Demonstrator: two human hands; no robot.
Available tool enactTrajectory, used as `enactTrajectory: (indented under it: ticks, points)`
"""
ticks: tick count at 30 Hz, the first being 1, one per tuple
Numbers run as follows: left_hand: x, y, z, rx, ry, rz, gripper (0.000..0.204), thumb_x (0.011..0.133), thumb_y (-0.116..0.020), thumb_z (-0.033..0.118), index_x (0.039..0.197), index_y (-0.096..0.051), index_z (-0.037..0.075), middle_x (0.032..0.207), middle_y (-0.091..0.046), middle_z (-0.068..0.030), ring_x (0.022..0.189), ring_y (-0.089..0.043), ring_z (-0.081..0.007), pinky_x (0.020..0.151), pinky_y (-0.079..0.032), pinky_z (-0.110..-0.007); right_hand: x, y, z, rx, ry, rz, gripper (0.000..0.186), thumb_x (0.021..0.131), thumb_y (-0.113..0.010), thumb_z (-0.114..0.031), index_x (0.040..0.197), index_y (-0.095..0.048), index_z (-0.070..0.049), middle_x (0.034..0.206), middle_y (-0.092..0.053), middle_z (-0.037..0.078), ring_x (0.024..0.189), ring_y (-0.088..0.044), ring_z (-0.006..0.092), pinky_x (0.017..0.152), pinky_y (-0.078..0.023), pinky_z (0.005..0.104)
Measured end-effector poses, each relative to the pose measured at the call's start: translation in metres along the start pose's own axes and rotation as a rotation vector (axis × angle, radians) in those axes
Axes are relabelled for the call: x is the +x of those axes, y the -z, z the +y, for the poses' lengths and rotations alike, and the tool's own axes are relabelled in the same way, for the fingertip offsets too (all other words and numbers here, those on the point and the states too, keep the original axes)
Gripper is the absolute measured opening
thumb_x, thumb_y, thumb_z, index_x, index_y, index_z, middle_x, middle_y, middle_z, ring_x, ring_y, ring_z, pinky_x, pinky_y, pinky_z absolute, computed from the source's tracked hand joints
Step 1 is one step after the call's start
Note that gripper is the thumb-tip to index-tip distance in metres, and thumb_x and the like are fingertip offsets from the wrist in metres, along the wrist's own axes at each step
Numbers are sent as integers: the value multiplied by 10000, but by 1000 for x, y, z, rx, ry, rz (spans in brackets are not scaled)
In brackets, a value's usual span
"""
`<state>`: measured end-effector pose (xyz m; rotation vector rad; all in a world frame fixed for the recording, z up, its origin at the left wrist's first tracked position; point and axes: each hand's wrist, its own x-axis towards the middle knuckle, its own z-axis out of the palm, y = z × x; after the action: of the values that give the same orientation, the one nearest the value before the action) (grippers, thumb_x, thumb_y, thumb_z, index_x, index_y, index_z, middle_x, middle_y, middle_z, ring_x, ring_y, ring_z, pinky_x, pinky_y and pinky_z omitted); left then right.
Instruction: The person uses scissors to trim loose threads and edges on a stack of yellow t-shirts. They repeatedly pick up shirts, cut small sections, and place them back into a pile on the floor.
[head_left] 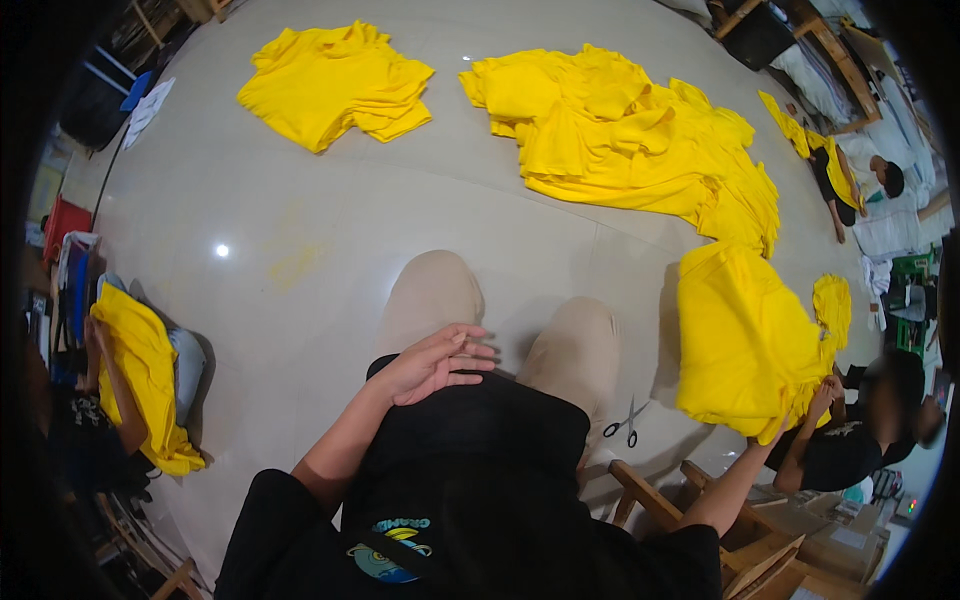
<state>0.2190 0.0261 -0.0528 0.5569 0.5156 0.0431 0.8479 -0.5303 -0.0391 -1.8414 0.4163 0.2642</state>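
The left hand [435,365] is over the lap, palm turned inward, its fingers loosely spread and slightly bent, with nothing in it. The right hand [779,430] reaches out to the right, at the near lower edge of a folded yellow stack [740,340]; the cloth hides most of its fingers, so how far they are closed, and whether they grip, I cannot tell. The stack spreads mostly ahead of that hand and to its left. Just beyond the right hand, a co-worker [845,445] in black has both hands near the same edge of the stack. Scissors [628,425] lie on the floor [300,220] to the left of the right hand, well apart from it, with a wooden frame [640,490] nearer the body. Farther ahead of the right hand and to its left, a large heap [620,130] of yellow shirts lies on the floor. A smaller pile [335,85] of yellow shirts is well ahead of the left hand and a little to its left. Far to the left of the left hand, another person handles a yellow cloth [145,380].
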Motion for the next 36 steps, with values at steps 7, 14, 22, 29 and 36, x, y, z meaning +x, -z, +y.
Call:
enactTrajectory:
  ticks: [7, 14, 22, 29, 36]
  points:
    - [30, 6, -12, -60, 70, -110, 505, 1227, -512, 395, 1635, -456, 102, 1540, -615, -215, 1442, -627, -357, 1191, -546, -524, 77, 63, 77, -726, 355, 294, 665, 1067, -758, -345, 1588, -571, 23, 1506, -656, 237, 1358, -641, 389, 1151, -508, 501]
    - [20, 2, 9, 37, 122, -26, 554, 1207, -545, 453, 1633, -454, 112, 1536, -621, -226, 1454, -618, -388, 1209, -533, -563, -9, -153, 163, -1000, 586, 145, 614, 1127, -630, -370, 1642, -537, -49, 1667, -510, 302, 1520, -504, 470, 1268, -388, 618]
    - [33, 2, 7, 6, 111, -106, 580, 1207, -539, 461, 1659, -436, 113, 1559, -599, -250, 1473, -601, -403, 1224, -518, -575, -3, -259, 69, -934, 1047, 443, 424, 1056, -652, -177, 1429, -643, 23, 1474, -635, 259, 1403, -567, 469, 1193, -450, 577]
    - [26, 10, 11, -156, 126, -93, 604, 1204, -528, 488, 1674, -429, 122, 1603, -571, -266, 1511, -569, -412, 1245, -491, -577, -67, -535, 23, -135, 120, -530, 297, 1018, -762, -143, 1255, -723, 31, 1198, -749, 149, 971, -763, 284, 820, -648, 415]
    - [35, 9, 15, -139, 177, -86, 638, 1187, -549, 528, 1678, -414, 143, 1615, -562, -251, 1511, -570, -395, 1239, -493, -548, -31, -657, 14, 370, -283, -407, 335, 1048, -794, -168, 1346, -683, -62, 1207, -708, 103, 1061, -702, 247, 938, -624, 454]
